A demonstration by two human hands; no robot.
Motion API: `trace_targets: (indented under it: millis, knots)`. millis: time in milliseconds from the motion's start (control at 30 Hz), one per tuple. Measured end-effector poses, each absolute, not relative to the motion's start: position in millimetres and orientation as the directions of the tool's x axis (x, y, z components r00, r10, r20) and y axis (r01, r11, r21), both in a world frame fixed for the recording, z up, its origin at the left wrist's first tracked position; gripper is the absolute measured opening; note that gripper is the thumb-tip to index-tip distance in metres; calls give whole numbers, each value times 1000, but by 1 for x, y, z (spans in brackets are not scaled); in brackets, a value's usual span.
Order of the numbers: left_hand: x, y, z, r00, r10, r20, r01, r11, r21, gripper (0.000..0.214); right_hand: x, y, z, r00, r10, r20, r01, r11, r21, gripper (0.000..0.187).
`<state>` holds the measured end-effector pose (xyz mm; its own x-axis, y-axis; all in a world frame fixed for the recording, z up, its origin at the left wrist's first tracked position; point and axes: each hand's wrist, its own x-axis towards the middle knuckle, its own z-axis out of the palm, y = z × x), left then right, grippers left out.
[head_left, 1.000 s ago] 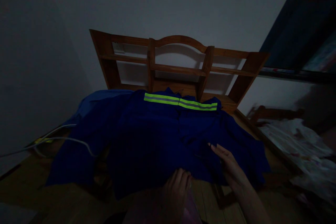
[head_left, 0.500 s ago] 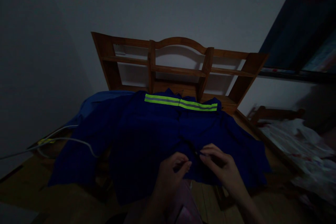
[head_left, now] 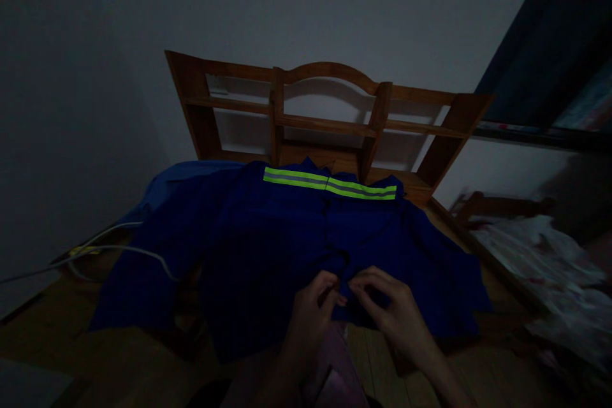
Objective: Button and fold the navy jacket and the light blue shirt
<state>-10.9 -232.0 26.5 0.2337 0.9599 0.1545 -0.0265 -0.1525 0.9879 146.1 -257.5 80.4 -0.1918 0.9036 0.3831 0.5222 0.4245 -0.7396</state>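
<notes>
A dark blue work jacket (head_left: 268, 248) with a yellow-green reflective stripe (head_left: 329, 183) lies spread flat on a wooden desk (head_left: 71, 325). My left hand (head_left: 313, 309) and my right hand (head_left: 389, 309) meet at the jacket's front edge near its middle. Both hands have their fingers curled and pinch the blue cloth where the two front panels come together. The room is dim, so what sits between the fingertips besides cloth is hard to make out.
A wooden shelf unit (head_left: 325, 121) stands against the wall behind the jacket. A white cable (head_left: 119, 248) runs across the desk at the left. Crumpled pale fabric (head_left: 540, 274) lies to the right, beyond the desk's edge.
My right hand lay flat on the jacket a second ago; it has curled and moved left. My left hand has risen from the hem, and both now pinch the front edge together.
</notes>
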Motion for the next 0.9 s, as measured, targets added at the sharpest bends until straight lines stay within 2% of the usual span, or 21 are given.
trace_targets:
  millis: [633, 900]
  knots:
    - [-9, -229, 22, 217, 968, 127, 56, -142, 988, 11, 147, -245, 60, -149, 945, 290, 539, 324, -777, 2]
    - [-10, -228, 24, 219, 965, 147, 64, -164, 984, 14, 146, -252, 70, -168, 945, 282, 523, 328, -787, 13]
